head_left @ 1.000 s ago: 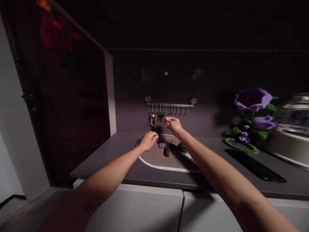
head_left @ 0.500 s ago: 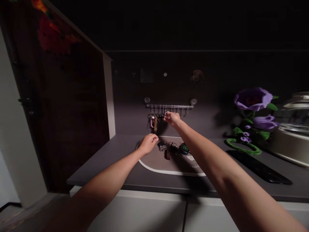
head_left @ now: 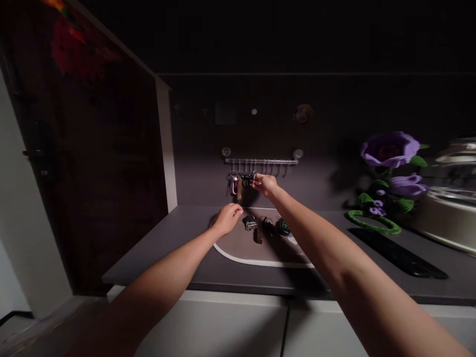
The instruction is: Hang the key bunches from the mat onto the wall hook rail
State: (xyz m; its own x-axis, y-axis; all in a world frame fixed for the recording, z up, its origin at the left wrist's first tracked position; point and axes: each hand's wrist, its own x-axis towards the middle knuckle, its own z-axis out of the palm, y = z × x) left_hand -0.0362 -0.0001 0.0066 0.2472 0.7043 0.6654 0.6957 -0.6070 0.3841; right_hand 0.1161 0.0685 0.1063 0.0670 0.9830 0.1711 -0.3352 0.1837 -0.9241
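My right hand (head_left: 265,184) is up at the wall, thumb and fingers pinched on a small metal key ring (head_left: 254,177) just under the hooks of a clear hook rail (head_left: 262,161). Whether the ring sits on a hook I cannot tell. Left of it hang a pink-strapped key ring (head_left: 234,186), a brown key fob (head_left: 239,189) and dark keys. My left hand (head_left: 227,218) hovers over the mat's left part with fingers curled together; what they hold, if anything, is hidden. Beside it on the mat (head_left: 238,250) lie a bunch of keys (head_left: 250,226) and a brown tag (head_left: 258,237).
More dark keys (head_left: 268,226) and a round black fob with green marks (head_left: 284,226) lie under my right forearm. To the right are a black flat object (head_left: 396,253), purple felt flowers (head_left: 390,148) and a large glass-topped container (head_left: 446,213). A dark door (head_left: 111,173) stands left.
My right hand has dropped very slightly against the rail, still pinching the key ring. My left hand keeps its place and curl. The view has shifted a little.
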